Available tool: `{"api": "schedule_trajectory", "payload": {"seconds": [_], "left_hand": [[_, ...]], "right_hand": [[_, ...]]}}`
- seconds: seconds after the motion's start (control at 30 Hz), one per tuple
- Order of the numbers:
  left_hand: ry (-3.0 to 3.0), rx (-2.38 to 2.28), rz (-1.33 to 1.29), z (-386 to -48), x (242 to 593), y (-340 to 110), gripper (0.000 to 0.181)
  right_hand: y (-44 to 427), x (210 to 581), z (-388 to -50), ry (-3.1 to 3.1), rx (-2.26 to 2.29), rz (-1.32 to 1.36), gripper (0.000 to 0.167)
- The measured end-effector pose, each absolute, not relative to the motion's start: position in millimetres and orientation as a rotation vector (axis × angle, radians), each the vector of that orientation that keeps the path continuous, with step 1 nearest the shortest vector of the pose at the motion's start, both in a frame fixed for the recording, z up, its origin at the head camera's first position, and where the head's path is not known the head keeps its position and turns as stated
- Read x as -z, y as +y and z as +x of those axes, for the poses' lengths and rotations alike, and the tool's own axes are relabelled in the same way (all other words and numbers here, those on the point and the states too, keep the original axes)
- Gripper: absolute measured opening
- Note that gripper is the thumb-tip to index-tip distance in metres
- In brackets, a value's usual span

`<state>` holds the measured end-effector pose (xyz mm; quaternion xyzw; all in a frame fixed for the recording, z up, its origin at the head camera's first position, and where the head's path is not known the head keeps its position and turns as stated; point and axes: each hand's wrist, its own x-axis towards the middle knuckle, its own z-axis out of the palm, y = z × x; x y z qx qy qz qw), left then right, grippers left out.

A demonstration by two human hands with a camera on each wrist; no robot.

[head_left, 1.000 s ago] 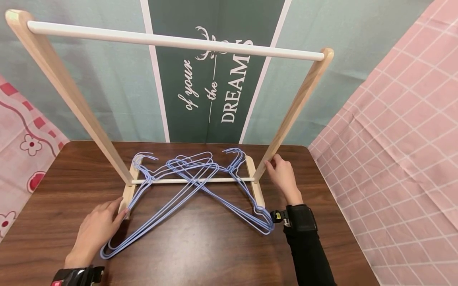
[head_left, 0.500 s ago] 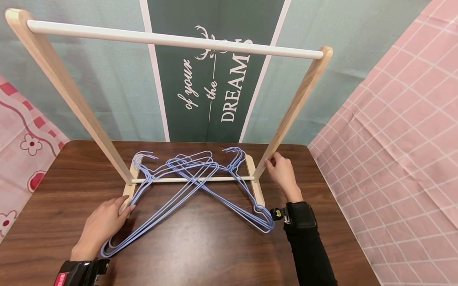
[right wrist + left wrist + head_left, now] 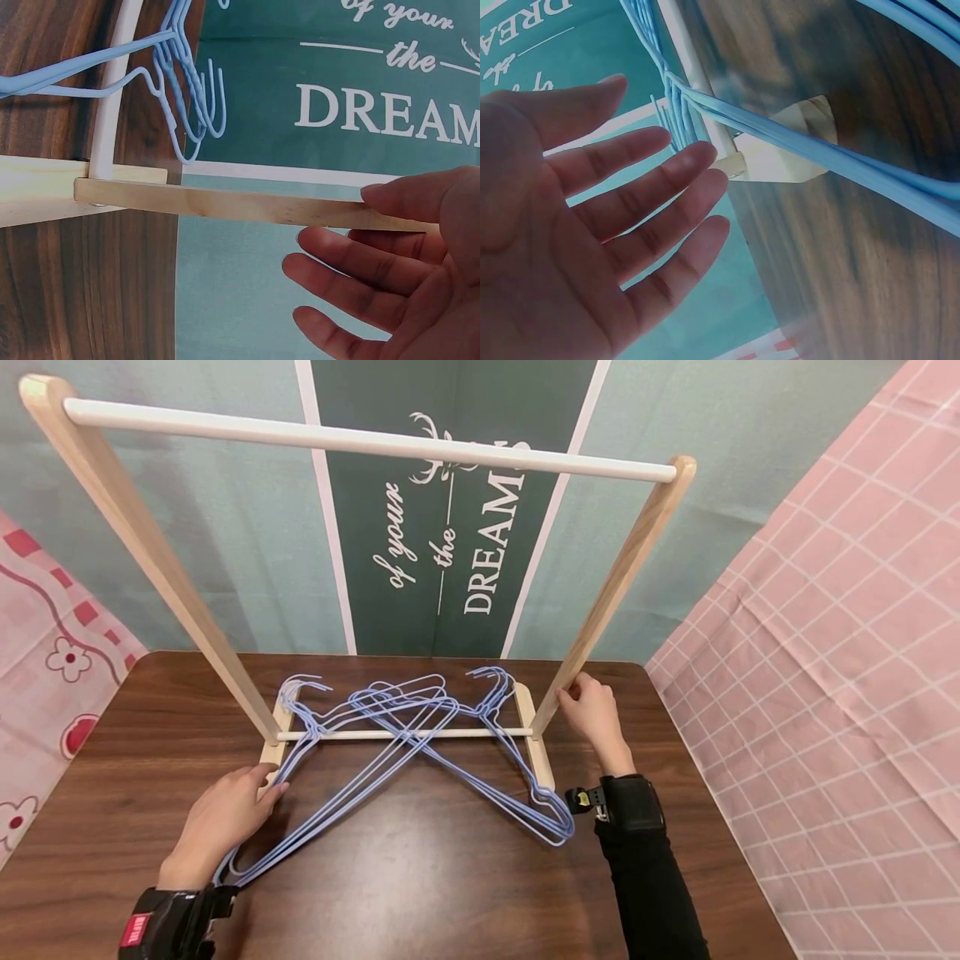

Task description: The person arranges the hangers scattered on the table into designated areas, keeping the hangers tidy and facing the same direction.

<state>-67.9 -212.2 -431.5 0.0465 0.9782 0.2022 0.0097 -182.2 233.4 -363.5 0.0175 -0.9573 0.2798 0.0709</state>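
Beside blue hangers (image 3: 408, 737) — hands (image 3: 225, 814) at a rack (image 3: 360, 441), right (image 3: 594, 720) pinching its post (image 3: 613, 593).

Counter (image 3: 420, 893) was brown wood-grain, back corners rounded, soft glare (image 3: 382, 872) near the front middle. Back cloth (image 3: 240, 527) was pale teal; dark green panel (image 3: 426, 527) had white edge stripes (image 3: 328, 510), sideways white lettering (image 3: 492, 539). Right cloth (image 3: 840, 610) was pink with white grid; left cloth (image 3: 37, 693) pink, flowers, red checks.

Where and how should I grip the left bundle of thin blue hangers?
Probably pinch the bundle's neck, just below the hooks, coming from above, inside the pale wooden left upright: wires bunch there, while its far end overlaps the right blue bundle.
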Motion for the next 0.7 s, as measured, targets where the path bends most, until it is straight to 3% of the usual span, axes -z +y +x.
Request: {"api": "schedule_trajectory", "payload": {"seconds": [0.7], "left_hand": [[2.958,-0.732,0.145,-93.3,431.3,-204.3,0.019]], "right_hand": [[228.9,361.1,-183.8,-2.887,-0.855,0.012,0.021]]}}
